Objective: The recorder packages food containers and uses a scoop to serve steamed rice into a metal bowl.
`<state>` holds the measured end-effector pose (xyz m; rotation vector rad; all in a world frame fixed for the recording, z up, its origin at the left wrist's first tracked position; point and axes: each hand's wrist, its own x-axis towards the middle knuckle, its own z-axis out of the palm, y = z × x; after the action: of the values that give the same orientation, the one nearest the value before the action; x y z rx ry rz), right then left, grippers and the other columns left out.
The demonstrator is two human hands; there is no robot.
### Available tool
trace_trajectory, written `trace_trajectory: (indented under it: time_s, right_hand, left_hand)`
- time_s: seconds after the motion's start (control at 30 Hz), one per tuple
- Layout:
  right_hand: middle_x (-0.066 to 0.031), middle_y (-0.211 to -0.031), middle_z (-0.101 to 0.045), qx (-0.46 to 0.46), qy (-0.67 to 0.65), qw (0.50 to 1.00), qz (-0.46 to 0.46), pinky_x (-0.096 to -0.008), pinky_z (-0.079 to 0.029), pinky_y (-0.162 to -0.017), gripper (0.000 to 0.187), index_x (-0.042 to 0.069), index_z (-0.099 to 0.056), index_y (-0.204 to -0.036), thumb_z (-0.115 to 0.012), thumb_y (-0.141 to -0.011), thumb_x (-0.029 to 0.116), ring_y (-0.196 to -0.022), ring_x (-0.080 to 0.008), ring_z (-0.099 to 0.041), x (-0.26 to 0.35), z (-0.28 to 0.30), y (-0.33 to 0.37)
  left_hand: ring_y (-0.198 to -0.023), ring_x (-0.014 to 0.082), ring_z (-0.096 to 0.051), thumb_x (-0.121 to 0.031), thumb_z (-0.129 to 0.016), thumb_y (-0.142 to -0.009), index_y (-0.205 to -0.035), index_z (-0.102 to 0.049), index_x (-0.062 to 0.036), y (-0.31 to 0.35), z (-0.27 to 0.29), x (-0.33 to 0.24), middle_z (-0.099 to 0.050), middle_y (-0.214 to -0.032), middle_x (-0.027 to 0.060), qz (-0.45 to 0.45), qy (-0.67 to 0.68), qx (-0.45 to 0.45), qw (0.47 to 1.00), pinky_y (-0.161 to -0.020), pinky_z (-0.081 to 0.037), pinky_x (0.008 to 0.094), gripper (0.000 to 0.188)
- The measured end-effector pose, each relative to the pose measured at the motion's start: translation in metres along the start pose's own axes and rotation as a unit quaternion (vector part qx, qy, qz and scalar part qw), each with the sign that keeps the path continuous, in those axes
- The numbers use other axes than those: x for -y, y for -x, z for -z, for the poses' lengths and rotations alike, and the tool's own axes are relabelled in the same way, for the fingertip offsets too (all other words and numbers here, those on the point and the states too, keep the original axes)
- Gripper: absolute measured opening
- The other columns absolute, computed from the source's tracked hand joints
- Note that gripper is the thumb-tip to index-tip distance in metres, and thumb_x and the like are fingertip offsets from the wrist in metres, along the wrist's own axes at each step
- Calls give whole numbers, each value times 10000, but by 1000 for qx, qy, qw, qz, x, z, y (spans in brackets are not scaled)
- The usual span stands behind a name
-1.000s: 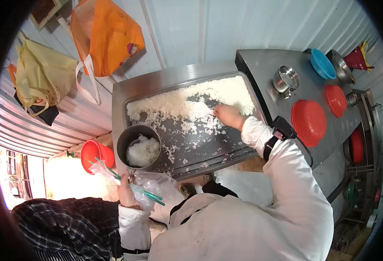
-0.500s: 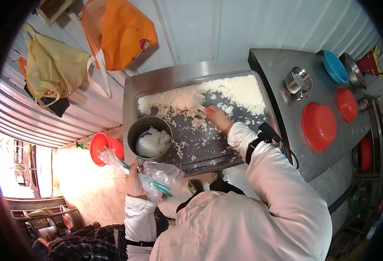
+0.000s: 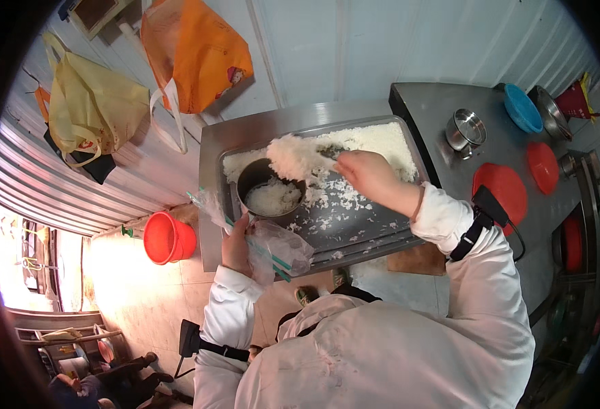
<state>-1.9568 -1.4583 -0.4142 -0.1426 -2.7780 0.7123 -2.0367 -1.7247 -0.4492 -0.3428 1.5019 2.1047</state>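
Note:
My right hand [image 3: 371, 178] is closed round a spoon [image 3: 330, 150], with a big clump of white rice [image 3: 293, 158] heaped on its far end. The clump is held over the back rim of a deep metal pot [image 3: 251, 177] with rice inside [image 3: 272, 198]. Close against the pot's near left side, my left hand [image 3: 237, 247] is closed, seemingly on a handle mostly hidden by the fingers. Crumpled clear plastic bags with green strips [image 3: 281, 249] hang around that hand. Beneath the spoon lies a wide metal tray [image 3: 382, 228], rice banked along its back and scattered across it.
On the steel counter [image 3: 436, 102] to the right stand a metal cup [image 3: 465, 129], red basins [image 3: 501, 198] and a blue basin [image 3: 522, 109]. A red bucket [image 3: 169, 238] sits left of the tray. Orange [image 3: 204, 58] and yellow bags [image 3: 92, 95] hang on the wall. Another person's legs show lower left.
The spoon has come up from the tray with a clump of rice and swung left toward the pot. My left hand and the pot have shifted right and up, over the tray.

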Motion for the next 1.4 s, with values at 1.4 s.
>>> trace_trajectory:
  time_s: [1.4]
  right_hand:
    - [-196, -671, -525, -56, -304, 920, -240, -404, -376, -571, 272, -14, -505, -731, -492, -804, 248, -644, -369, -503, -63, -218, -54]
  left_hand:
    - [-546, 82, -348, -227, -616, -759, -636, -454, -100, 79, 79, -29, -397, -588, -25, -79, -26, -150, 985, -523, -276, 214, 240]
